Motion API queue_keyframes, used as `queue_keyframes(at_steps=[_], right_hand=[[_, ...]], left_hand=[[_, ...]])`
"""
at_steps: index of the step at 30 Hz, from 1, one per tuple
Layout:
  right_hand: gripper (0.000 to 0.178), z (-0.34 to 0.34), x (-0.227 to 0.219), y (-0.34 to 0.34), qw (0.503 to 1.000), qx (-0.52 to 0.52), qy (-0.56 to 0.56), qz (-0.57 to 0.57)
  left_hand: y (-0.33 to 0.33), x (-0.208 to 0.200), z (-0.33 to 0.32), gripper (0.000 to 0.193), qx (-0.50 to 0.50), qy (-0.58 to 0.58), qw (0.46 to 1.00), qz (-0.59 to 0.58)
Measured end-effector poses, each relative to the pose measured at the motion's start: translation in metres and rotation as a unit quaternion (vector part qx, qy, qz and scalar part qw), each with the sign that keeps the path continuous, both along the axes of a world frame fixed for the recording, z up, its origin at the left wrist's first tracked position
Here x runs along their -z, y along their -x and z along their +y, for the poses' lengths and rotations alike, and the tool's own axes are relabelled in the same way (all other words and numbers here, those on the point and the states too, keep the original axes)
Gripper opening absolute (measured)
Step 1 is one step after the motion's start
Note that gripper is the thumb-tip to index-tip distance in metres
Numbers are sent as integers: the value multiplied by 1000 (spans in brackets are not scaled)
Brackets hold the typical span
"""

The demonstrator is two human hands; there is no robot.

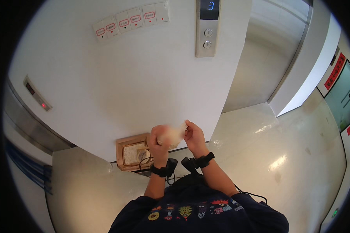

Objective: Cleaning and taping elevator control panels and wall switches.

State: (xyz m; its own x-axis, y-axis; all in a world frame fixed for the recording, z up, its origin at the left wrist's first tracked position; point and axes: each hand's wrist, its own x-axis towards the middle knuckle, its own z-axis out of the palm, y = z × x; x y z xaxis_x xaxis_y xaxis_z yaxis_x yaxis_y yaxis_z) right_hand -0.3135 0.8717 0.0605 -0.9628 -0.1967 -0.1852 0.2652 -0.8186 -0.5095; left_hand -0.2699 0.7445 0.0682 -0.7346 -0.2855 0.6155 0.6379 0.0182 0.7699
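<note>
My left hand (158, 144) is closed around a pale cream, thin-looking bundle (172, 136), blurred, perhaps soft paper or film; I cannot tell which. The fingers of my right hand (195, 139) pinch a whitish strip at the bundle's upper right end, so the stuff stretches between both hands. Both hands are held up in front of my chest, near the white wall. Just left of and below my left hand stands a brown, square-rimmed box (122, 153), with a pale grainy surface inside and a round pale object (143, 156) partly behind my wrist.
On the white wall (144, 77) are a row of light switches (131, 19) and a lift call panel (207, 29). Steel lift doors (264, 50) stand right, another call panel (37, 93) left. Blue rails (27, 165) line the left edge. Black cables hang from my wrist straps (165, 169).
</note>
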Motion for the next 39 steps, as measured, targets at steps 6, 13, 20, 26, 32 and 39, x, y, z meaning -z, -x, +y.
queue_keyframes(at_steps=[6,13,20,26,32,39], right_hand=[[15,-5,2,-4,993,2,-121,-11],[46,12,-12,-1,977,-146,-133,77],[26,14,-13,5,960,-191,-162,122],[20,14,-12,2,972,-142,-151,114],[21,16,-20,1,969,-92,-213,89],[25,22,-13,0,963,-83,-243,77]], left_hand=[[4,-2,-3,19,12,-25,1000,11],[2,-12,-20,16,32,-22,999,19],[3,-8,-20,15,75,-21,997,27],[5,-4,-21,30,64,-32,997,-11],[6,3,-27,38,104,-43,975,-190],[0,-1,-32,39,250,-106,904,-329]])
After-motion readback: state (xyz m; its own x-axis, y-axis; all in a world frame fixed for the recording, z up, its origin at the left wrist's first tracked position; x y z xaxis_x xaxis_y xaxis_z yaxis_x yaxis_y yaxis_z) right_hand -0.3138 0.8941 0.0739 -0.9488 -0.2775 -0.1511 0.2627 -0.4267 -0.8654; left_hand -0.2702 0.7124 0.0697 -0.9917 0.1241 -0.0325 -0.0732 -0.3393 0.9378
